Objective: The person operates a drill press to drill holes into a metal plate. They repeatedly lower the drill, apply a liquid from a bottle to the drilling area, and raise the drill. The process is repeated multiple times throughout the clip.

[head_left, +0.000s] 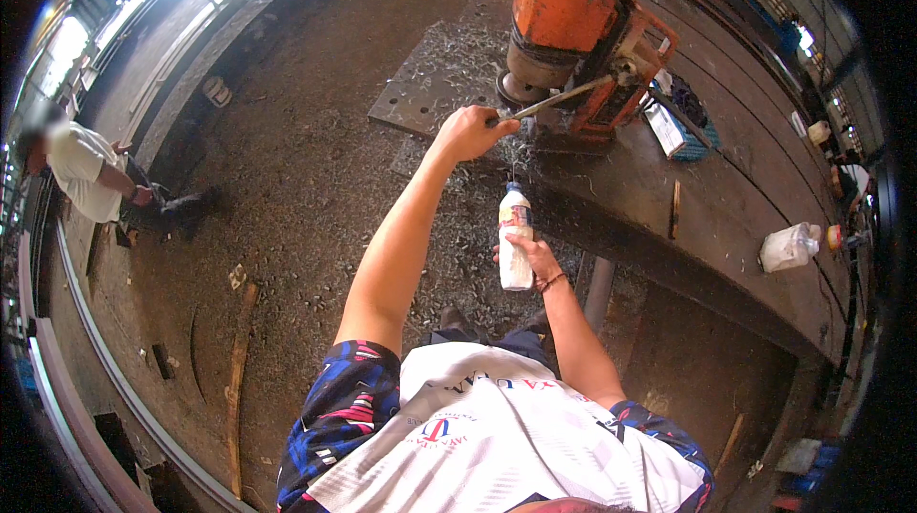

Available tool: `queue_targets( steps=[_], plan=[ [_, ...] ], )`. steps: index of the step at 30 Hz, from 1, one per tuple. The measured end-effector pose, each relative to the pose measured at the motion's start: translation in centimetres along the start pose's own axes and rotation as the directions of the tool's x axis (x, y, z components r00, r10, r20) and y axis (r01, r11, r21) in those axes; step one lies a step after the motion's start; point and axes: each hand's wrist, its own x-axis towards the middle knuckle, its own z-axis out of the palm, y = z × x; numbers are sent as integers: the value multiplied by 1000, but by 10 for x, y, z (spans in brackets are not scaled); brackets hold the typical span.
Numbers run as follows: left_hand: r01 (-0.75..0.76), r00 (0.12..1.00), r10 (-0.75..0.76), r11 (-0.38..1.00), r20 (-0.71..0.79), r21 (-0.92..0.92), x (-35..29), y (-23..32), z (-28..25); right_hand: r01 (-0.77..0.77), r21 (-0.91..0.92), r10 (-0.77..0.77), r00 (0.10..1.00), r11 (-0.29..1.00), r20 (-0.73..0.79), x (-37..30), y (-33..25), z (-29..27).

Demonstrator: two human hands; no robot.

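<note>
An orange magnetic drill press (564,21) stands on a dark steel plate strewn with metal shavings. My left hand (470,134) is closed round the end of its feed lever (559,98), which slants up to the hub on the drill's right side. Below it, my right hand (531,263) grips a plastic squeeze bottle (516,217) holding whitish liquid. The bottle is upright, its blue cap and thin nozzle pointing toward the drill's base. The cutter tip is partly hidden behind my left hand and the lever.
A blue basket (694,145) with a white box (664,129) sits right of the drill. Farther right lies a whitish plastic jug (789,247) on the steel table (630,198). Shavings cover the floor (315,160). Another person (91,169) walks at the far left.
</note>
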Motion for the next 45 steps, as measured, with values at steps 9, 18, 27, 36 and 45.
queue_targets(
  steps=[9, 18, 27, 36, 45],
  plan=[
    [-29, 1000, 29, 1000, -11, -7, 1, -5, 3, -42, 26, 42, 999, 999, -3, -4, -3, 6],
    [1, 1000, -1, 1000, 15, -5, 1, -1, 2, -38, 30, 39, 999, 999, -23, -6, -4, 5],
    [-8, 1000, 8, 1000, -15, -19, -1, -4, 4, -7, -15, 6, 1000, 1000, -22, -4, -1, 2],
    [1, 1000, 0, 1000, 29, -17, -1, 1, 2, -38, -3, 38, 999, 999, -37, -10, -5, 5],
    [-8, 1000, 8, 1000, -11, -13, 0, -7, 7, -63, 13, 63, 997, 998, -33, -10, -2, 4]
  ],
)
